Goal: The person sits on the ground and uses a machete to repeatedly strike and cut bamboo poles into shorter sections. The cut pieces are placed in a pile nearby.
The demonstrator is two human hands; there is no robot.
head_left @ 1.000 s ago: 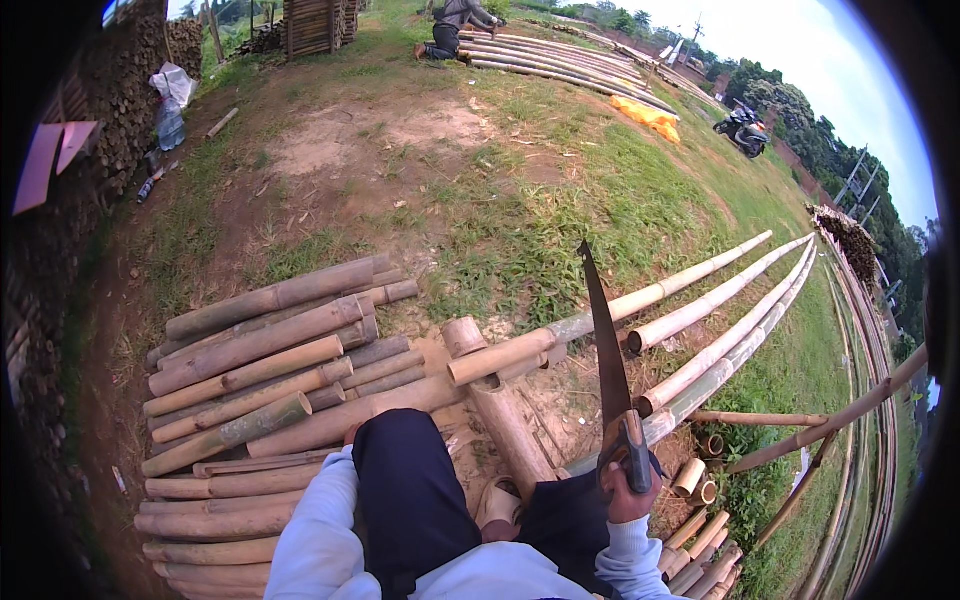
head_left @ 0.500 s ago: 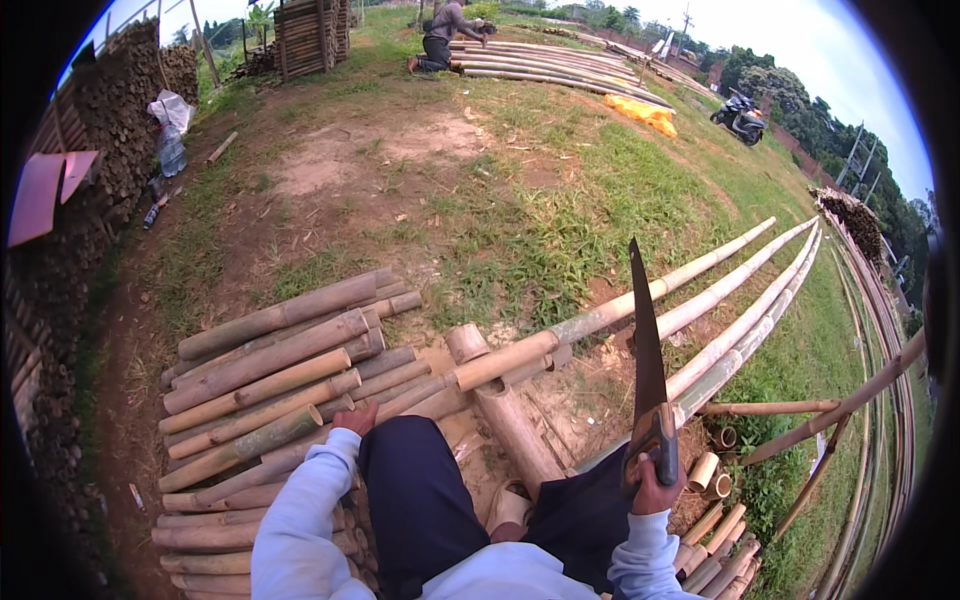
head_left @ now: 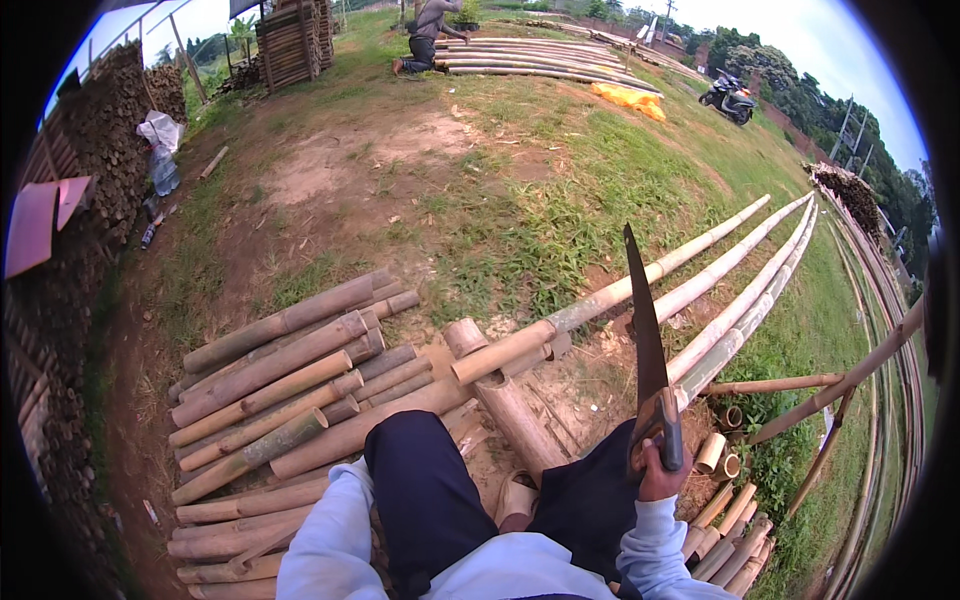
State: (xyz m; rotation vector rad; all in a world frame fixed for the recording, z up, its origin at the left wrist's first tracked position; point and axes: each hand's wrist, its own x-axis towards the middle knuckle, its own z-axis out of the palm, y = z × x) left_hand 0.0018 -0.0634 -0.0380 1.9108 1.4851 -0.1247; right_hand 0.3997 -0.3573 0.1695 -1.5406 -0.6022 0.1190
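My right hand (head_left: 664, 474) is closed around the handle of a handsaw (head_left: 650, 330), its dark blade pointing up and away above my right knee. My left forearm (head_left: 335, 535) reaches down beside my left knee; the hand itself is hidden there. Near that arm lies a pile of cut bamboo pieces (head_left: 275, 350). Ahead of my knees, a long bamboo pole (head_left: 600, 305) rests its near end across a thick bamboo piece (head_left: 520, 425) on the ground. The pole's cut end faces me, and neither hand touches it.
More long bamboo poles (head_left: 740, 290) stretch away to the right. Short bamboo offcuts (head_left: 711, 453) and a slanted bamboo rail (head_left: 850, 385) stand by my right side. Far off, a person (head_left: 428, 40) kneels beside stacked poles (head_left: 540, 58); a motorcycle (head_left: 730, 100) is parked farther right.
My left hand has drawn back from the bamboo pieces and gone out of sight beside my left knee. The saw stays upright in my right hand. The view has shifted slightly.
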